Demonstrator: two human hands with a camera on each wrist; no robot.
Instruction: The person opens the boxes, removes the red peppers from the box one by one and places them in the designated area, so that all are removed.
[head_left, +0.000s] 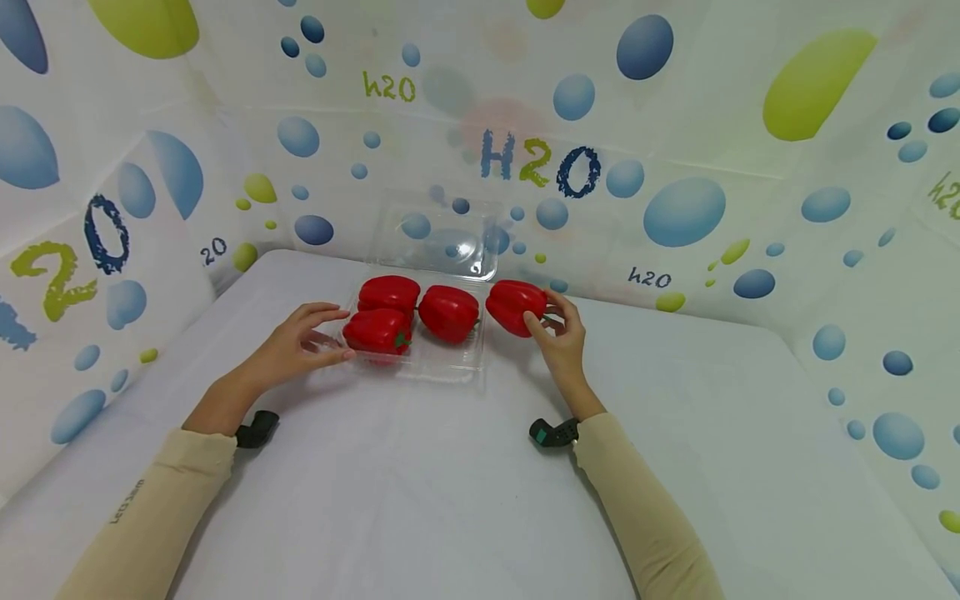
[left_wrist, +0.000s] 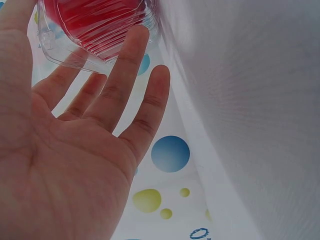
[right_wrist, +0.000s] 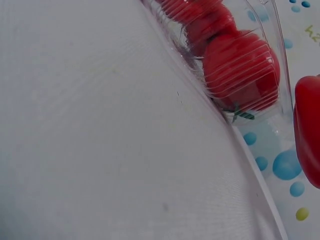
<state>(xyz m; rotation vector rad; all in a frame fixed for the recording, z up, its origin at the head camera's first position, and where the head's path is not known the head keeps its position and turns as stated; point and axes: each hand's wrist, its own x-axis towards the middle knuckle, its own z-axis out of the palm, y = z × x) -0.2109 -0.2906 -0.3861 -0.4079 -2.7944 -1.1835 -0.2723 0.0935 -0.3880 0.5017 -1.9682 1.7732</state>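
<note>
A clear plastic clamshell box (head_left: 447,374) lies with its lid (head_left: 423,242) raised at the back. In it are three red bell peppers: one at the back left (head_left: 388,293), one at the front left (head_left: 377,332) and one on the right (head_left: 448,314). My right hand (head_left: 561,337) holds another red bell pepper (head_left: 516,307) just right of the box, thumb on its near side. My left hand (head_left: 294,346) is at the box's left side. Its fingers are extended in the left wrist view, near the ribbed wall (left_wrist: 107,30).
A white cloth (head_left: 420,500) covers the table. Behind it hangs a white curtain (head_left: 690,125) printed with blue and green spots. Each wrist wears a dark camera, one on the left (head_left: 257,429) and one on the right (head_left: 553,433).
</note>
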